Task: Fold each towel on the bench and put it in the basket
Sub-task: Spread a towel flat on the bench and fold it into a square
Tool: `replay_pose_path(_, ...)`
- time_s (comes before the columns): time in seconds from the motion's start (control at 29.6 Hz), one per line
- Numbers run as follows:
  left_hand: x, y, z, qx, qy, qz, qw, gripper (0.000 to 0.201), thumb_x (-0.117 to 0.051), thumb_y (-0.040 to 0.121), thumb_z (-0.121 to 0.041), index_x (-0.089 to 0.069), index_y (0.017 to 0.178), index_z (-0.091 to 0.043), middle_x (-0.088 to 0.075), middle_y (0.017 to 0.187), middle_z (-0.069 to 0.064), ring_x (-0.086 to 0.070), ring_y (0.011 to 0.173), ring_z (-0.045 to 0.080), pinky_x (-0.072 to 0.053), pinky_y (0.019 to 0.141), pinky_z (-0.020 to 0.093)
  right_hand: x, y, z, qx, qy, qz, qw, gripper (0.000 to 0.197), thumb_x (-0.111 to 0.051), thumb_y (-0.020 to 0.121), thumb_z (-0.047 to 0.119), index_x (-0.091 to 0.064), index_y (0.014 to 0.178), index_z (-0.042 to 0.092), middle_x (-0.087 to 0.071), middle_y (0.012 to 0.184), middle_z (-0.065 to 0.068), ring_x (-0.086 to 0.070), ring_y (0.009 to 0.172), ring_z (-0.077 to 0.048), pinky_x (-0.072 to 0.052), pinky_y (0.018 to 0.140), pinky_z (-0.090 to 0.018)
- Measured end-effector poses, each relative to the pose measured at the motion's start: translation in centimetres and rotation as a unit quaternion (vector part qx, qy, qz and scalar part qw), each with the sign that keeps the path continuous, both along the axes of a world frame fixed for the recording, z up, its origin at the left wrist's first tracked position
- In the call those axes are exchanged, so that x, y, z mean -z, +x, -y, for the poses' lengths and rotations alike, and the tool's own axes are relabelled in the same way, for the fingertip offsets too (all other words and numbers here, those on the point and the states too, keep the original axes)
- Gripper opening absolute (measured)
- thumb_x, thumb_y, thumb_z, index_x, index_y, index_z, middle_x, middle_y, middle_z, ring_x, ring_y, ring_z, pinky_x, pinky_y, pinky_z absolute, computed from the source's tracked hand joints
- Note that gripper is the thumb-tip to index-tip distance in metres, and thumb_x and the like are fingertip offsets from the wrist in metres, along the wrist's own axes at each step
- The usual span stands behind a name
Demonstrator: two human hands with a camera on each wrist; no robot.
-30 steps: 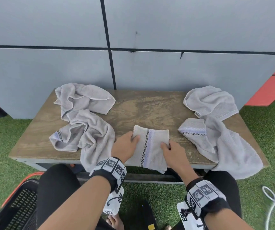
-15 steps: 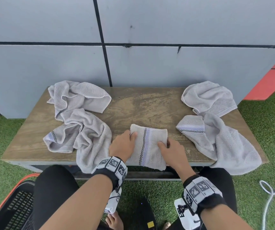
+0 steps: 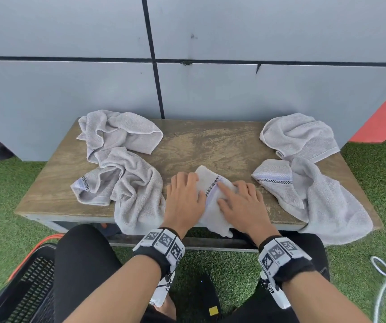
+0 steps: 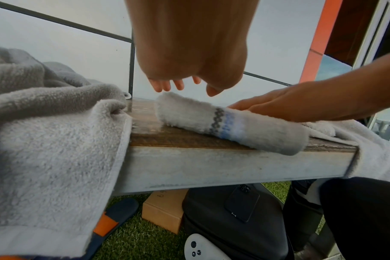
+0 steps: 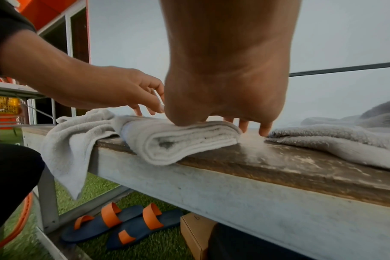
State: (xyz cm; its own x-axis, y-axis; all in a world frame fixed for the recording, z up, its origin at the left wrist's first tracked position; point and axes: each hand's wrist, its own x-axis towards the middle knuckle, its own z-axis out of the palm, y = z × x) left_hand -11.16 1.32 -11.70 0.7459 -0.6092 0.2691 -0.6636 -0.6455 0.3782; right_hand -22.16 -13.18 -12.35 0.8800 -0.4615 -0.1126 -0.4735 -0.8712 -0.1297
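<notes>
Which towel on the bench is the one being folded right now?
Start at the wooden bench against the grey wall and go to the middle of its near edge. The folded towel lies there under the left hand and right hand. Unlike the crumpled towels at either end, it is a compact, layered bundle.

Soft, even daylight fills all three views — no hard shadows, only a dim band beneath the weathered wooden bench [image 3: 222,145]. The head view is sharp at centre, with slight smear at its lower left corner, and wide-angle bending curves the dark seams of the grey panelled wall [image 3: 257,94]. Both wrist views are murkier and softer — the nearest skin is out of focus, and the crumpled grey terry towel [image 4: 44,149] close to the left wrist lens is blurred. A faint pale sheen lies on the bench top; straight edges bow toward the frame borders.
</notes>
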Motion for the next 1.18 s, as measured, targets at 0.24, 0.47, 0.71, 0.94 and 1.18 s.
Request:
replay_pose_path(0.24, 1.3, -0.6, -0.6, 0.026, 0.021, -0.066, 0.997, 0.042, -0.044, 0.099, -0.040, -0.044, 0.133, -0.016, -0.031, 0.152, 0.016, -0.022, 0.145, 0.034, -0.027, 0.117, 0.049, -1.8, 0.9, -1.3, 0.067, -0.081, -0.037, 0.994, 0.065, -0.033, 0.095, 0.064, -0.050, 0.138, 0.020, -0.056, 0.129, -0.018, -0.051, 0.121, -0.035, -0.037, 0.101, -0.048)
replay_pose_path(0.47, 2.5, -1.6, 0.4, 0.032, 0.117, -0.172, 0.978, 0.065, -0.017, 0.105, -0.050, 0.006, 0.159, -0.021, 0.022, 0.165, 0.007, 0.020, 0.152, 0.026, -0.001, 0.121, 0.056, -0.4, 2.3, -1.5, -0.045, -0.028, 0.091, 0.994, 0.054, -0.039, 0.099, 0.034, -0.036, 0.151, 0.019, -0.021, 0.164, -0.007, -0.021, 0.150, -0.026, -0.027, 0.118, -0.049)
replay_pose_path(0.71, 3.7, -0.5, 0.0, 0.038, 0.133, -0.149, 0.979, 0.065, -0.014, 0.105, -0.050, 0.015, 0.158, -0.026, 0.024, 0.164, 0.002, 0.015, 0.153, 0.029, 0.005, 0.124, 0.049, 2.0, 2.4, -0.6, -0.032, 0.114, 0.021, 0.993, 0.058, -0.015, 0.105, 0.050, 0.005, 0.159, 0.038, 0.020, 0.165, 0.017, 0.019, 0.152, -0.007, 0.000, 0.125, -0.049)
replay_pose_path(0.94, 4.1, -0.4, 0.0, 0.022, 0.062, -0.166, 0.984, 0.060, -0.019, 0.107, -0.042, 0.006, 0.159, -0.029, 0.029, 0.160, 0.022, 0.021, 0.151, 0.032, 0.003, 0.124, 0.047, 2.6, 1.5, 0.4, 0.032, 0.153, 0.027, 0.987, 0.058, -0.013, 0.106, 0.049, 0.012, 0.158, 0.037, 0.018, 0.166, 0.012, 0.012, 0.154, -0.012, 0.005, 0.123, -0.040)
replay_pose_path(1.18, 4.1, 0.0, -0.1, 0.020, 0.027, -0.205, 0.978, 0.057, -0.024, 0.107, -0.026, -0.003, 0.159, -0.034, 0.021, 0.162, 0.021, 0.021, 0.152, 0.027, 0.007, 0.122, 0.043, 3.2, 0.3, 1.4, 0.073, 0.176, 0.019, 0.982, 0.064, -0.010, 0.105, 0.053, 0.007, 0.160, 0.025, 0.014, 0.167, 0.011, 0.017, 0.153, -0.010, 0.010, 0.123, -0.039)
